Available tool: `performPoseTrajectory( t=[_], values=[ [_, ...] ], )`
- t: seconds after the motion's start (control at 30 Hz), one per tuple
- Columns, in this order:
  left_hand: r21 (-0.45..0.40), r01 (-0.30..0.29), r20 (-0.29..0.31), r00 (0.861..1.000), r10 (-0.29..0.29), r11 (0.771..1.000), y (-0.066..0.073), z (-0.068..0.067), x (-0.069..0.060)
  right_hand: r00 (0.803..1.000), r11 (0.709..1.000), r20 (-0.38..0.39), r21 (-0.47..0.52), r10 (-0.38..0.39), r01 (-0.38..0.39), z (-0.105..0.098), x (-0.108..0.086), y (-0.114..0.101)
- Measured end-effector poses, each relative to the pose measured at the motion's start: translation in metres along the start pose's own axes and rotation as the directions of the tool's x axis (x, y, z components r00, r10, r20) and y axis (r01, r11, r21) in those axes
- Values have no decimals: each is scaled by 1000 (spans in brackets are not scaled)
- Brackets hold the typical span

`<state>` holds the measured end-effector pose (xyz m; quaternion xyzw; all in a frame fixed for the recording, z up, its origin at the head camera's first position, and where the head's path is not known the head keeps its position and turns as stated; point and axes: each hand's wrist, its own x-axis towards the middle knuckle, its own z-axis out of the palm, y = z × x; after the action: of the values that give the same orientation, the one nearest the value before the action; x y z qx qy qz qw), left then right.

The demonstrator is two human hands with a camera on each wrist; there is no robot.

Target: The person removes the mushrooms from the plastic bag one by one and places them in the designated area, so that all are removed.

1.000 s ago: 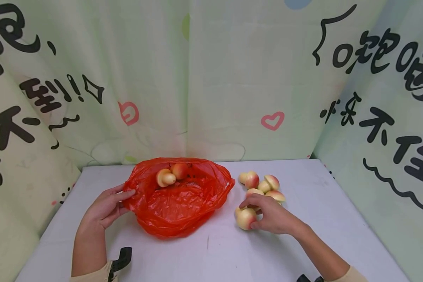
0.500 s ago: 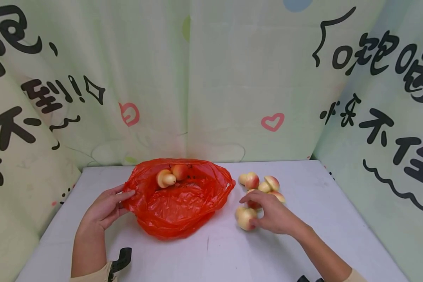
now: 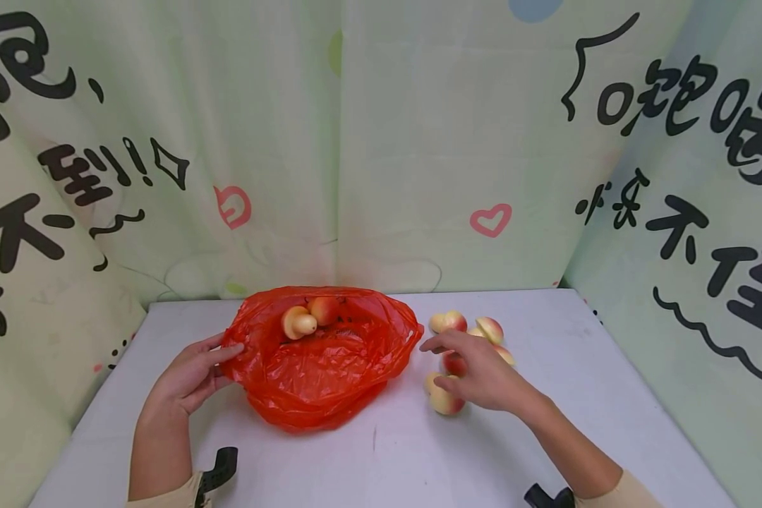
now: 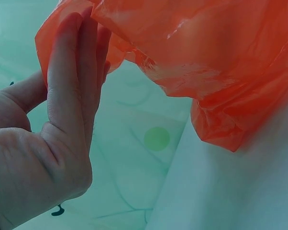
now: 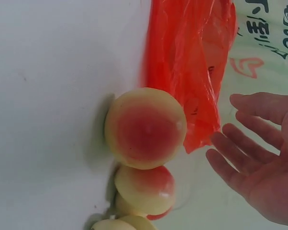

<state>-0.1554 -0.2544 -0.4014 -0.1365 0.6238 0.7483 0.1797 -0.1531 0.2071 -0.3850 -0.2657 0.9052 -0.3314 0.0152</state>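
A red plastic bag (image 3: 330, 367) lies with its mouth wide, two peach-coloured fruits (image 3: 298, 322) inside at the back. My left hand (image 3: 187, 374) pinches the bag's left rim between thumb and fingers; in the left wrist view the fingers of that hand (image 4: 70, 105) lie against the red plastic (image 4: 182, 43). My right hand (image 3: 482, 370) hovers, fingers spread and holding nothing, over the near fruits (image 3: 446, 401) right of the bag. The right wrist view has a round red-and-yellow fruit (image 5: 146, 128) beside the hand (image 5: 263, 158), apart from it.
More fruits (image 3: 449, 322) sit in a group behind my right hand, partly hidden by it. A white cloth (image 3: 381, 466) covers the table. Behind and at both sides hangs a pale green curtain (image 3: 406, 141) with black writing and pink hearts.
My right hand has let go of the near fruit, its fingers spreading and lifting slightly up and left. The left hand and the bag stay where they were.
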Motion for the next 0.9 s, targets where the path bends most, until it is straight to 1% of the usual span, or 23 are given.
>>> performPoseTrajectory(
  t=[0.13,0.2,0.33,0.5,0.67,0.9],
  values=[
    [-6,2,-4,1000,-2,1000,0,0,0,999,1000,-15,3,-29,29,0,10,-7],
    [-11,3,-6,1000,-3,1000,0,0,1,998,998,-17,14,-53,53,-1,15,-10],
    [-18,7,-7,1000,-7,1000,0,0,1,997,996,-11,49,-74,75,1,26,-16],
    [-16,6,-6,1000,-6,1000,0,0,0,998,997,-15,57,-57,58,5,40,-24],
    [-8,10,-18,1000,-10,1000,0,1,0,999,996,-20,70,-50,52,10,54,-31],
    [-10,10,-21,1000,-11,1000,1,2,0,999,992,17,119,-50,48,19,71,-39]
  ],
)
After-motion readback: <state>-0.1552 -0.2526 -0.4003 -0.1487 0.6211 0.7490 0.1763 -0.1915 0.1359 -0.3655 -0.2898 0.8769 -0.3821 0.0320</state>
